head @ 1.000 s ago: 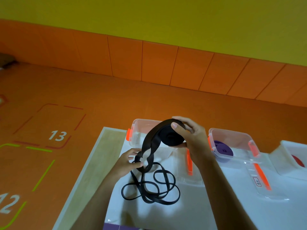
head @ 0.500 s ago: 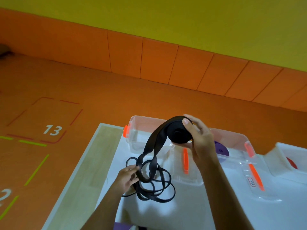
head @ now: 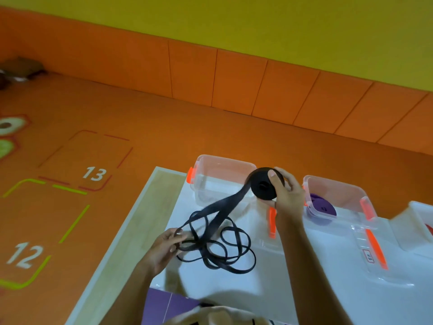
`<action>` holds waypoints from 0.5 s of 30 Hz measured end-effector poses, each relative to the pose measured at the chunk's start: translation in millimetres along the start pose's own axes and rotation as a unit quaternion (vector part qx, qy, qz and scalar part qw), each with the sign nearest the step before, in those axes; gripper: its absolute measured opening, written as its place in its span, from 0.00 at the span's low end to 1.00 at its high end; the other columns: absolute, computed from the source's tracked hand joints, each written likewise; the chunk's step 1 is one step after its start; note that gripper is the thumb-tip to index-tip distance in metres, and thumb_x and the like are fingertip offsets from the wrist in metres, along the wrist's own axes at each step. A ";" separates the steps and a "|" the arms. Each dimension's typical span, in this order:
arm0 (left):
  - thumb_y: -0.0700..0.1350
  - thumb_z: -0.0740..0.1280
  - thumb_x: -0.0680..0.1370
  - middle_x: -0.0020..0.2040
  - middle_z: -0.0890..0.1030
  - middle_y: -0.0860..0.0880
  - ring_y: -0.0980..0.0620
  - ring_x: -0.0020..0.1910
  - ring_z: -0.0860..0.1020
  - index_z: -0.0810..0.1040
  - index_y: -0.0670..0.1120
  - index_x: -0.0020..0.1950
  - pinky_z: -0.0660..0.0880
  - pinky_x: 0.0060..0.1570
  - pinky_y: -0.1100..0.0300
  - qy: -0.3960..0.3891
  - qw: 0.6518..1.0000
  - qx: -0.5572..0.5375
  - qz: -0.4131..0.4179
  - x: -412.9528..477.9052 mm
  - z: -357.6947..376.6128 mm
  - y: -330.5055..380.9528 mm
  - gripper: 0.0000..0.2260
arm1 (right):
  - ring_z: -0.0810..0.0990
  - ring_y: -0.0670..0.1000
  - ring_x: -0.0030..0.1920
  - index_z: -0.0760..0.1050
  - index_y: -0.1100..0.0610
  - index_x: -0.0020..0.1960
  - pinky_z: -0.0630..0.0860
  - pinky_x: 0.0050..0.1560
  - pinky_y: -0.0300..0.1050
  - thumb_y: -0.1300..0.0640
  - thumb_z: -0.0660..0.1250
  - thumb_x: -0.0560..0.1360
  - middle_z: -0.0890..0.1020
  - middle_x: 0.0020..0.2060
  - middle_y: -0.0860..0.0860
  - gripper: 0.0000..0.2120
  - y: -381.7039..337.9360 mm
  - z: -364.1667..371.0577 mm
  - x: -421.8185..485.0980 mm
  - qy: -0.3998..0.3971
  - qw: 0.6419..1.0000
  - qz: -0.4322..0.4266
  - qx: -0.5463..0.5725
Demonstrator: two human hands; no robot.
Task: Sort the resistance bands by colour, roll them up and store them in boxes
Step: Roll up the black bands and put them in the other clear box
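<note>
Black roll [head: 259, 192] sits tight in our right grip [head: 287, 197] so it cannot unroll. Our left grip [head: 167, 246] pinches the loose loops [head: 225, 253].

A left box [head: 218, 181], middle box [head: 339, 195] and right box [head: 419, 221] are ranged along the table [head: 234, 292]'s far side. A roll [head: 261, 187] is held by the right hand [head: 288, 194] between the first two; its tail [head: 219, 219] is heaped nearer and held by the left hand [head: 166, 247]. A coil [head: 323, 207] is lodged in the middle box.
</note>
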State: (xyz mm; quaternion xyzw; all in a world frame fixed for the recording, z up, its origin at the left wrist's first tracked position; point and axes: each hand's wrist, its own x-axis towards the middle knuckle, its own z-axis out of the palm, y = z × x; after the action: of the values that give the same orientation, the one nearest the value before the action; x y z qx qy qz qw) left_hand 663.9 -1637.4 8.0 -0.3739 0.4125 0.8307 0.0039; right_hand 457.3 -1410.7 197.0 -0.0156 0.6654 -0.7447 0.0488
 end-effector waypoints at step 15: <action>0.48 0.76 0.76 0.59 0.87 0.41 0.46 0.58 0.85 0.85 0.40 0.58 0.78 0.60 0.55 0.050 0.997 -0.044 0.041 -29.1 -17.2 -2.4 0.15 | 0.86 0.41 0.48 0.85 0.46 0.54 0.81 0.36 0.33 0.55 0.76 0.78 0.88 0.47 0.40 0.07 -1.7 9.5 -10.7 0.008 0.999 -0.043 0.031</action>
State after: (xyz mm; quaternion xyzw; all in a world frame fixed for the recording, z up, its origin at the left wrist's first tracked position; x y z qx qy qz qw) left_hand 696.2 -1638.9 18.0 -0.3972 0.3903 0.8279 -0.0674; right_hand 468.7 -1419.0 200.2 -0.0365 0.6409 -0.7667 0.0123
